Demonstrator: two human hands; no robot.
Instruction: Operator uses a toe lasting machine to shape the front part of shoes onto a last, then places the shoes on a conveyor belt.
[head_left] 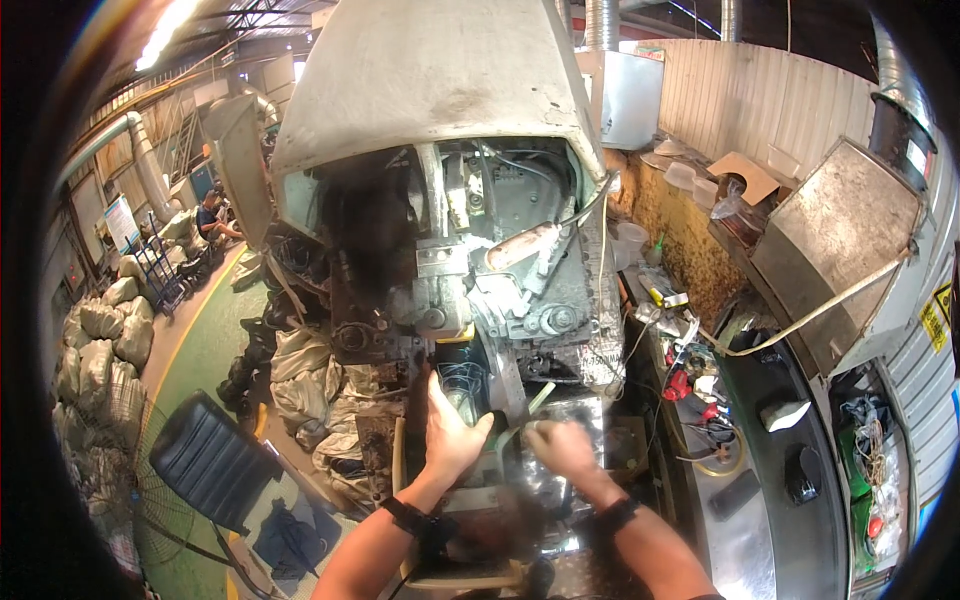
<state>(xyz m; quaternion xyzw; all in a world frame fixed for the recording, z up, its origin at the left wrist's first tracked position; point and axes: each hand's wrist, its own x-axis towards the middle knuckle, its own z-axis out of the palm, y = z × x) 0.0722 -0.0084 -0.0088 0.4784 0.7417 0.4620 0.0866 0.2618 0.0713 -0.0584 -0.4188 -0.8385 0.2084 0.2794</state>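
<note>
Head view: the left hand (456, 440) spreads thumb and forefinger wide; a dark piece (462, 372) lies just beyond, between their tips, its grip unclear. The right hand (562, 447) is curled, its hold hidden. Near it slants a pale green strip (542, 396); beyond rises a machine (430, 80).

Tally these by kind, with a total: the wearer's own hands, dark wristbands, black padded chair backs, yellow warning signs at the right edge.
Left hand and right hand: 2
Dark wristbands: 2
Black padded chair back: 1
Yellow warning sign: 1
Total: 6
</note>
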